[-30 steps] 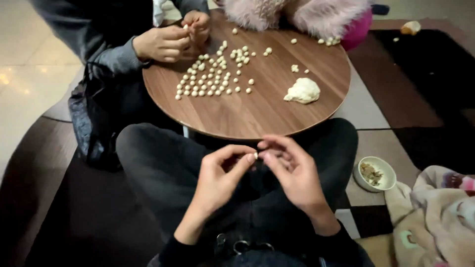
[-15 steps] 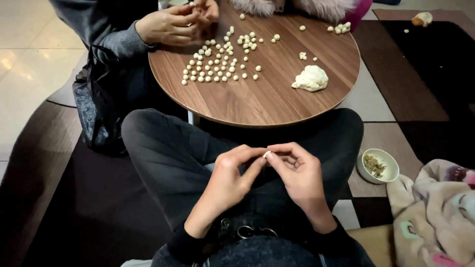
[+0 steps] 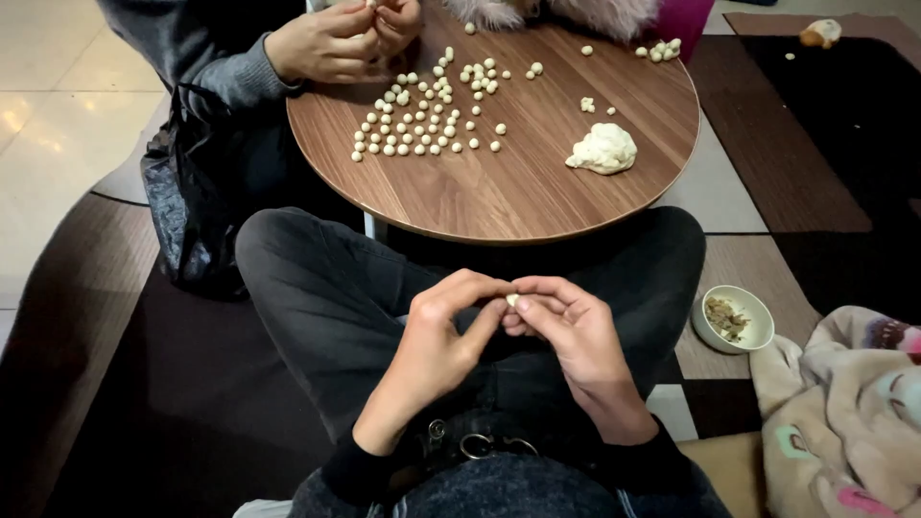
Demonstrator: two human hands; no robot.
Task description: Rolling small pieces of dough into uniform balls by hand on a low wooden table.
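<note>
My left hand (image 3: 443, 331) and my right hand (image 3: 566, 331) meet above my lap, fingertips pinched together on a small pale piece of dough (image 3: 512, 300). Ahead stands a round wooden table (image 3: 499, 192). On it lies a lump of white dough (image 3: 602, 150) at the right and several small dough balls (image 3: 422, 115) spread at the left. Another person's hands (image 3: 345, 38) work at the table's far left edge, holding something small.
A small white bowl with brownish filling (image 3: 733, 317) sits on the floor at my right. A patterned blanket (image 3: 844, 412) lies at the lower right. A dark bag (image 3: 187, 221) rests by the other person. More dough balls (image 3: 658, 48) lie at the table's far right.
My hands stay pinched on the dough piece, fingers shifting slightly as they work it. The view has tilted a little, so the table sits lower in the frame.
</note>
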